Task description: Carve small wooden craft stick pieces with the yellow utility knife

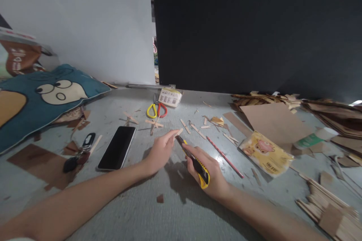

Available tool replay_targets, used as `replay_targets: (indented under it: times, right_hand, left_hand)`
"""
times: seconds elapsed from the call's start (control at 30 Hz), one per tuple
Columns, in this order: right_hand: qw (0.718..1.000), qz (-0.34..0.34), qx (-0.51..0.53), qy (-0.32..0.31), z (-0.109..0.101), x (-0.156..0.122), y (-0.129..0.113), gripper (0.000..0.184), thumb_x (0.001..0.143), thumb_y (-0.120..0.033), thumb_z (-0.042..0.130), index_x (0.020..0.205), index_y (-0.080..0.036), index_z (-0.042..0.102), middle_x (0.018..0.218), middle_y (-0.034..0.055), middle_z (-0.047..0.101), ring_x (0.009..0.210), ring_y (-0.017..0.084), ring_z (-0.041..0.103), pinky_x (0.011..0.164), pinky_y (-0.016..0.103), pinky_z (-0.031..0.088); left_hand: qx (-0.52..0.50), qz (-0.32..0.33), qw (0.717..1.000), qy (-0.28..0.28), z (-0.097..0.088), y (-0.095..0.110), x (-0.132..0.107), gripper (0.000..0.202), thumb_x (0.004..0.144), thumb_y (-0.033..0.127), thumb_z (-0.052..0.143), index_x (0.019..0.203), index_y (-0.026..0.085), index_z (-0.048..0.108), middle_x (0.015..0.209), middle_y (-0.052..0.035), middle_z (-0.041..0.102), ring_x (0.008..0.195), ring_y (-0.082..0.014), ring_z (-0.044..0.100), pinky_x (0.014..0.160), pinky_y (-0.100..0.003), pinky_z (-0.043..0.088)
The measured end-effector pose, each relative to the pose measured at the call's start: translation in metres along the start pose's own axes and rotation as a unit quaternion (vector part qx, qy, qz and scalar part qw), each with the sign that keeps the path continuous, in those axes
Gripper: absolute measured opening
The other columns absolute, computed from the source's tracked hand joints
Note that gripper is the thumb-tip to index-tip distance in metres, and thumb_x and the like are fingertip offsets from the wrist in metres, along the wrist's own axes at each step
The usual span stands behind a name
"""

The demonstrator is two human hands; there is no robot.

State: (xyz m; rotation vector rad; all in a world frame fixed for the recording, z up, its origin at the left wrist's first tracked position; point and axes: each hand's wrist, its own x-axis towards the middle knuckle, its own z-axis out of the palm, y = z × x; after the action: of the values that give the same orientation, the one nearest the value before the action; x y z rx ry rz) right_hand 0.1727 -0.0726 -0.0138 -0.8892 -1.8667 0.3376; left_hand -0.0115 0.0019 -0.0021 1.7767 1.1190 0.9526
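Note:
My right hand (210, 171) is closed round a yellow and black utility knife (195, 162), whose tip points up and left. My left hand (161, 150) pinches a short wooden stick (178, 132) right at the knife's tip. Both hands hover just above the grey floor (175, 211). More wooden sticks (198, 130) lie scattered just beyond the hands. A red pencil (224, 156) lies to the right of the knife.
A black phone (117, 147) and keys (80, 154) lie left of my hands. Scissors (157, 110) with yellow and red handles and a small packet (169, 96) sit farther back. Cardboard sheets (274, 120), a yellow printed packet (266, 153) and stacked strips (328, 207) fill the right. A blue cushion (36, 98) lies left.

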Motion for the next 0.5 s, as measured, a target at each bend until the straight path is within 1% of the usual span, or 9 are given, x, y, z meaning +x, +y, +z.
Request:
replay_targets:
  times: [0.13, 0.27, 0.33, 0.4, 0.5]
  right_hand:
    - [1.0, -0.005, -0.009, -0.009, 0.0005, 0.0007, -0.0009, 0.045, 0.102, -0.008, 0.053, 0.144, -0.022, 0.056, 0.093, 0.0043, 0.067, 0.076, 0.015, 0.068, 0.073, 0.027, 0.061]
    - [1.0, -0.008, -0.016, -0.01, 0.0002, 0.0017, -0.0028, 0.044, 0.102, -0.008, 0.052, 0.143, -0.023, 0.056, 0.098, 0.0062, 0.068, 0.081, 0.016, 0.07, 0.077, 0.029, 0.062]
    - [1.0, -0.011, -0.013, -0.001, -0.0009, 0.0025, -0.0046, 0.042, 0.102, -0.008, 0.052, 0.142, -0.023, 0.057, 0.098, 0.0064, 0.069, 0.081, 0.016, 0.07, 0.076, 0.028, 0.062]
    - [1.0, -0.006, -0.015, 0.007, -0.0025, 0.0036, -0.0066, 0.04, 0.102, -0.009, 0.052, 0.139, -0.023, 0.058, 0.097, 0.0058, 0.07, 0.078, 0.015, 0.07, 0.074, 0.027, 0.062]
    - [0.999, 0.005, -0.028, 0.017, -0.0041, 0.0047, -0.0083, 0.036, 0.101, -0.01, 0.052, 0.134, -0.024, 0.059, 0.095, 0.0049, 0.072, 0.076, 0.015, 0.071, 0.071, 0.026, 0.061]
  left_hand:
    - [-0.049, -0.023, 0.999, -0.002, 0.001, -0.0016, 0.0012, 0.053, 0.101, 0.052, 0.044, 0.127, 0.015, 0.071, 0.064, 0.0057, 0.038, 0.058, -0.0151, 0.037, 0.058, -0.027, 0.032]
    - [-0.106, -0.059, 0.993, -0.01, 0.0037, -0.0057, 0.0042, 0.055, 0.099, 0.058, 0.044, 0.123, 0.013, 0.067, 0.063, 0.0077, 0.033, 0.054, -0.0134, 0.029, 0.053, -0.026, 0.027]
    - [-0.117, -0.069, 0.991, -0.001, 0.0047, -0.0064, 0.0046, 0.054, 0.1, 0.057, 0.044, 0.123, 0.013, 0.065, 0.063, 0.008, 0.033, 0.054, -0.0132, 0.03, 0.053, -0.026, 0.027]
    - [-0.111, -0.069, 0.991, 0.014, 0.0052, -0.0055, 0.0037, 0.054, 0.102, 0.056, 0.041, 0.126, 0.013, 0.062, 0.064, 0.0076, 0.036, 0.055, -0.014, 0.034, 0.054, -0.026, 0.03]
    - [-0.059, -0.038, 0.997, 0.031, 0.0054, -0.0027, 0.0014, 0.05, 0.105, 0.053, 0.037, 0.128, 0.016, 0.062, 0.067, 0.0055, 0.044, 0.061, -0.0157, 0.044, 0.06, -0.027, 0.037]
